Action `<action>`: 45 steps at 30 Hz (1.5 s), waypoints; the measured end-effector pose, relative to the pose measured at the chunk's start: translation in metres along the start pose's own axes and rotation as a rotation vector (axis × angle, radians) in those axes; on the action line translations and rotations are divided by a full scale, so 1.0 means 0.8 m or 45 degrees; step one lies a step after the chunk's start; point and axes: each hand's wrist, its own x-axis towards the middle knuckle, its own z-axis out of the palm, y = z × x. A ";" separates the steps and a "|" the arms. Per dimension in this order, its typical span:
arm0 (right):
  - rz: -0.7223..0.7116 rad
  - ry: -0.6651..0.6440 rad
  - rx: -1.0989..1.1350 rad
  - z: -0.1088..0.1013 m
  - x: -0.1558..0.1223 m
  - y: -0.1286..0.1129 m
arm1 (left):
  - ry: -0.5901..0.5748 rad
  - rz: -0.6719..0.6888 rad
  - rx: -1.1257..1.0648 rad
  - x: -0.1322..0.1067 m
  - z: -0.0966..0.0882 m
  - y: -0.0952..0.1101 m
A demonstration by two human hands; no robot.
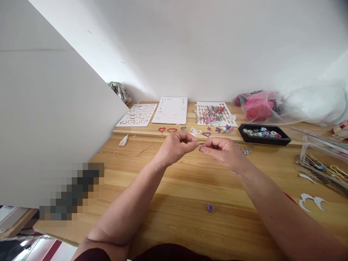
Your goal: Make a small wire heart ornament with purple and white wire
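Observation:
Above the middle of the table, my left hand [178, 146] and my right hand [224, 153] meet almost fingertip to fingertip, both closed in a pinch. A small dark purple piece [201, 144], thin like wrapped wire or thread, spans the narrow gap between them; its ends are hidden by the fingers. Just beyond my hands lie a purple heart-shaped outline [206, 134], a bunch of white outlines [194, 131] and a red outline [172, 129]. Nearer to me, between my forearms, a small purple thread spool [210, 208] rests on the wood.
Along the raised back ledge are punched white sheets [139, 114] and colourful flower pieces [213, 115]. A black tray [244, 137] of thread spools stands to the right, near a clear plastic box [304, 146]. White crescents [319, 203] lie by my right forearm; a small white bottle [123, 140] lies left.

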 end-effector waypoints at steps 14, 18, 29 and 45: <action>-0.166 0.116 -0.252 -0.009 -0.009 -0.017 | -0.254 0.042 0.119 -0.008 -0.001 0.006; -0.003 0.030 0.033 -0.008 0.001 -0.005 | -0.214 -0.045 -0.059 -0.005 -0.001 0.003; -0.055 0.017 -0.151 0.005 -0.015 -0.020 | 0.094 0.073 0.222 0.001 0.001 -0.001; 0.062 -0.015 0.113 0.003 0.002 0.001 | -0.087 -0.080 -0.138 0.000 -0.001 0.000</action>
